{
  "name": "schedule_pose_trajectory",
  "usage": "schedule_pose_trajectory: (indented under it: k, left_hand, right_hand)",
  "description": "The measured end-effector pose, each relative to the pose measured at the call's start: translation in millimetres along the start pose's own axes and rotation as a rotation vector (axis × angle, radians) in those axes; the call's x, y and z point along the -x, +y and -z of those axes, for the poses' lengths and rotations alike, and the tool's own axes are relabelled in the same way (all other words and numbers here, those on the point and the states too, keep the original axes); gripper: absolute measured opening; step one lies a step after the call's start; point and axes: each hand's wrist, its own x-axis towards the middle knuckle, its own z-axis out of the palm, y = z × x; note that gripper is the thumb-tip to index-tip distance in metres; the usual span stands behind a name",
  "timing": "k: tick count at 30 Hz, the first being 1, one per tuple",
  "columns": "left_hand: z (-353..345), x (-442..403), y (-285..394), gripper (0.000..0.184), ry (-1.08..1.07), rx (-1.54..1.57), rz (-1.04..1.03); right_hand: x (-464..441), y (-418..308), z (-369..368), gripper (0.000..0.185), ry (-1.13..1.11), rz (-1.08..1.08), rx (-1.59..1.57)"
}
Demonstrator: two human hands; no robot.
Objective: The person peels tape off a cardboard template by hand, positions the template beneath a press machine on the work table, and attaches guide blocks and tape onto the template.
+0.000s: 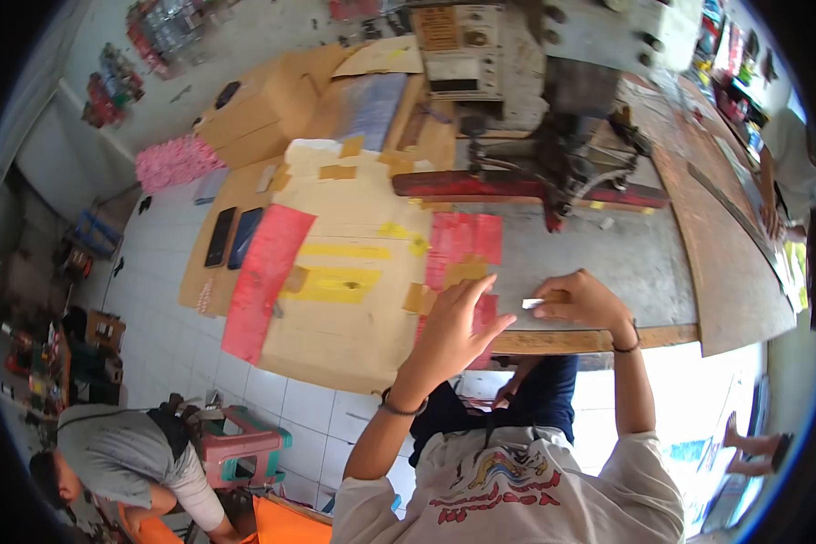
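Note:
My left hand (462, 326) hovers over the table edge with its fingers spread and nothing in them. Just beyond its fingertips are brown tape (468, 268) and red sheet pieces (464, 238) stuck at the border of the cardboard and the grey metal plate (644, 272). Above that plate, my right hand (587, 304) pinches a small flat piece (532, 303), whitish at its tip; its kind is not clear. A brownish strip shows by the same fingers. The two hands are a short gap apart.
A machine with a long dark red bar (508, 186) stands over the plate. On the left, a red strip (267, 283) lies across brown cardboard (331, 335) beside two phones (220, 238). Another person (127, 444) bends low at bottom left, near a stool (245, 446); others are at right.

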Motion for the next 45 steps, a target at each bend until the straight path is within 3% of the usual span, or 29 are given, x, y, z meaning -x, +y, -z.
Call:
schedule_pose_trajectory:
  k: [1,4,7,9,13,19,22,25,29,32,36,45]
  left_hand:
    - [-14.9,-11.4,-0.3,0.044,-0.025,-0.032,-0.04]
    - [-39.3,-48.6,-3.1,0.038,-0.212,0.023,0.186]
    - [-36.1,-69.3,-4.9,0.029,-0.343,0.06,0.249]
    - [-47.1,-76.0,-32.7,0.02,-0.23,0.009,0.252]
    - [-51.2,-104.5,-44.3,0.014,-0.109,-0.013,0.154]
    - [-68.4,-110.2,-37.4,0.016,-0.036,-0.143,0.121]
    - [-75.9,-104.6,-48.3,0.022,0.085,-0.18,-0.116]
    - [-76.3,-95.9,-38.7,0.029,0.062,-0.274,-0.151]
    - [-76.0,-99.0,-33.9,0.037,-0.035,-0.287,-0.19]
    - [-77.6,-105.9,-35.6,0.033,-0.075,-0.264,-0.18]
    - [-81.2,-116.2,-34.4,0.022,-0.06,-0.422,-0.472]
    - [-83.5,-111.6,-36.9,0.011,-0.086,-0.345,-0.508]
  right_hand:
    - [-0.9,1.0,2.8,0.028,-0.006,-0.006,-0.009]
    - [-5.2,9.1,11.3,0.035,-0.021,-0.008,-0.08]
    - [-3.0,22.1,15.9,0.035,0.079,0.008,-0.073]
    - [2.2,36.8,18.6,0.032,0.189,-0.029,0.008]
    - [1.8,60.5,25.0,0.027,0.372,-0.106,-0.147]
    - [1.9,77.9,24.1,0.022,0.602,-0.048,0.171]
    - [0.2,84.4,23.5,0.022,0.618,-0.053,0.173]
    - [0.5,77.2,20.8,0.022,0.674,0.013,0.352]
    - [-4.0,77.1,16.7,0.021,0.643,-0.02,0.361]
    - [-5.9,81.8,19.0,0.02,0.607,-0.059,0.333]
    - [-7.5,82.6,22.8,0.017,0.632,-0.056,0.262]
    - [-8.1,76.6,25.8,0.014,0.648,-0.128,0.045]
